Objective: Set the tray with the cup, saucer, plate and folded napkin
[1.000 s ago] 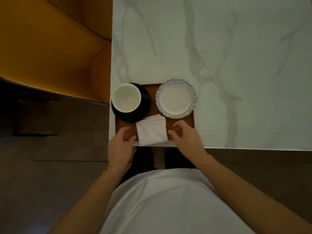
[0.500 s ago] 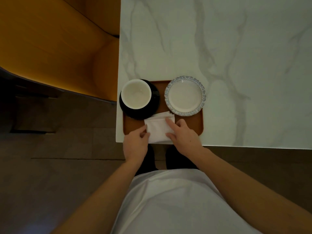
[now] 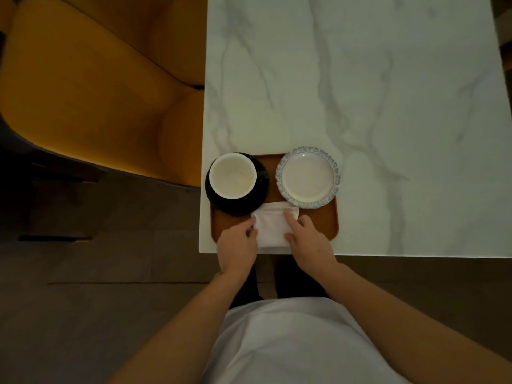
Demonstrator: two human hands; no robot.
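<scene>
From the head camera, a white marble table (image 3: pixel 360 92) with grey veining fills the upper right of the view, its near edge running just in front of the person. To the left of the table sits a mustard-yellow upholstered chair (image 3: pixel 91 87), and below it the floor (image 3: pixel 83 286) is dark and dim. The light is low throughout.

At the table's near left corner lies a brown tray (image 3: pixel 327 225) with rounded corners. On its far left stands a white cup (image 3: pixel 232 176), upright and empty, resting on a black saucer (image 3: pixel 259 200) that overhangs the tray's left edge slightly. Just beside it to the right sits a white plate (image 3: pixel 308 177) with a scalloped blue-patterned rim, apart from the saucer by a narrow strip of tray. The folded white napkin (image 3: pixel 273 224) lies on the tray's near middle, its far corners close against the saucer and the plate, its near edge reaching past the tray toward the table edge.

Both forearms reach in from below, over a white shirt (image 3: pixel 291 342). The left hand (image 3: pixel 237 245) rests palm down at the napkin's left edge, fingers loosely curled, with the fingertips touching the cloth. The right hand (image 3: pixel 310 239) lies on the napkin's right side, its forefinger stretched forward and pressed flat on the cloth. Neither hand is closed around anything; both press or steady the napkin.
</scene>
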